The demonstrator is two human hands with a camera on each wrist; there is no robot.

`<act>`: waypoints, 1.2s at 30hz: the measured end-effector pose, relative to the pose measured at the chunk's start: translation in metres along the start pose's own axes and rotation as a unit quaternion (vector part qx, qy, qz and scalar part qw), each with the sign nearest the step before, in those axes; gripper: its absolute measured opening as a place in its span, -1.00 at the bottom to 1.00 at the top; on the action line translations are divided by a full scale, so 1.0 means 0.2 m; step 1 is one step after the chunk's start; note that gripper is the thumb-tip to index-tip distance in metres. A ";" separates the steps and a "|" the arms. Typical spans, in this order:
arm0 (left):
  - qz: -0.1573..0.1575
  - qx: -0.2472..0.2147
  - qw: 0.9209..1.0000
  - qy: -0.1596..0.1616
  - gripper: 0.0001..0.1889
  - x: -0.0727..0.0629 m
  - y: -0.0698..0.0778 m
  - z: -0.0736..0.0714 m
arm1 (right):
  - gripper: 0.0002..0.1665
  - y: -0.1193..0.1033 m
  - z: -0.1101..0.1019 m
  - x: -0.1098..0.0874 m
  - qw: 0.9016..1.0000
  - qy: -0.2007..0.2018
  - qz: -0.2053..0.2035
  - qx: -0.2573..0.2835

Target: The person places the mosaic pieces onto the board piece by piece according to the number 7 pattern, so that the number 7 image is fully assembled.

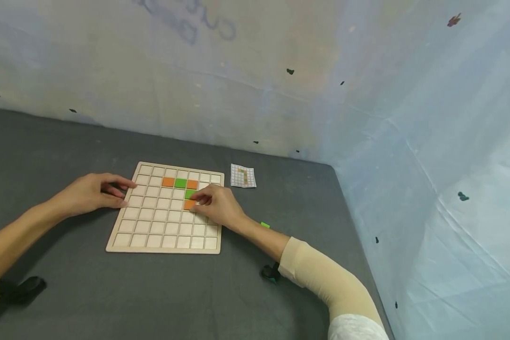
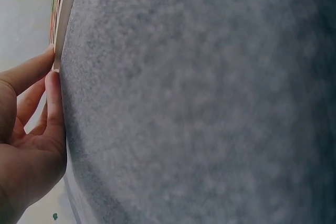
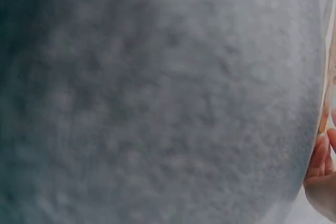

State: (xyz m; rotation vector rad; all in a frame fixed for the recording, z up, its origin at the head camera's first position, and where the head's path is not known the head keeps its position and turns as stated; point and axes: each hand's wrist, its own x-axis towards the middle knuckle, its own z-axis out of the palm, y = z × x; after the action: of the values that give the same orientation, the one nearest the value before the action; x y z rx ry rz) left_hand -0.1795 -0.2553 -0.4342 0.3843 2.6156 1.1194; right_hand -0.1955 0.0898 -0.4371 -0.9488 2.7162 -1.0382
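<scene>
A pale wooden grid board [image 1: 157, 215] lies flat on the dark table. Orange and green square tiles sit in its cells: an orange tile [image 1: 168, 182], a green tile [image 1: 180, 183] and another orange tile [image 1: 192, 184] in a row, with a second green tile [image 1: 190, 194] below the row's right end. Under that is a lower orange tile [image 1: 189, 204], which my right hand [image 1: 218, 205] pinches between thumb and fingers at its cell. The fingertips partly cover it. My left hand [image 1: 91, 192] touches the board's left edge with relaxed fingers; the left wrist view shows its fingertips [image 2: 52, 77] against the rim.
A small printed grid card [image 1: 243, 176] with a coloured pattern lies beyond the board's upper right corner. Near my right forearm, a bright green piece [image 1: 265, 225] shows on the table [image 1: 153, 297]. Pale sheeting [image 1: 255, 94] rises behind the table and along its right side.
</scene>
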 end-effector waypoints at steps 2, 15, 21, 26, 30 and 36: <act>0.002 -0.004 1.000 -0.003 -0.40 0.00 -0.01 0.00 | -0.74 0.00 -0.01 -0.01 1.000 -0.001 0.006 0.014; 0.002 -0.011 1.000 -0.011 -0.36 0.01 0.01 0.01 | -0.80 0.01 -0.06 -0.05 0.996 -0.004 0.030 0.082; 0.008 -0.019 1.000 -0.009 -0.36 0.02 0.01 0.00 | -0.76 0.04 -0.15 -0.10 0.992 0.005 0.026 0.125; 0.015 -0.016 1.000 -0.010 -0.35 0.01 -0.01 -0.01 | -0.74 0.02 -0.25 -0.18 0.988 0.020 0.020 0.153; 0.026 -0.022 0.999 -0.015 -0.35 0.01 -0.02 0.00 | -0.73 -0.03 -0.34 -0.25 0.986 0.027 0.038 0.162; 0.036 -0.044 0.998 -0.022 -0.35 0.00 -0.01 -0.01 | -0.73 -0.02 -0.42 -0.33 0.985 0.045 0.056 0.158</act>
State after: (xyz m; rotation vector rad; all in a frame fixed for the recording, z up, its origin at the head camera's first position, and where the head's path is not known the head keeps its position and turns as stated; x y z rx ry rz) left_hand -0.1797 -0.2583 -0.4336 0.4818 2.5219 1.2296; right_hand -0.1641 0.1732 -0.3784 -0.7052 2.5264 -1.4631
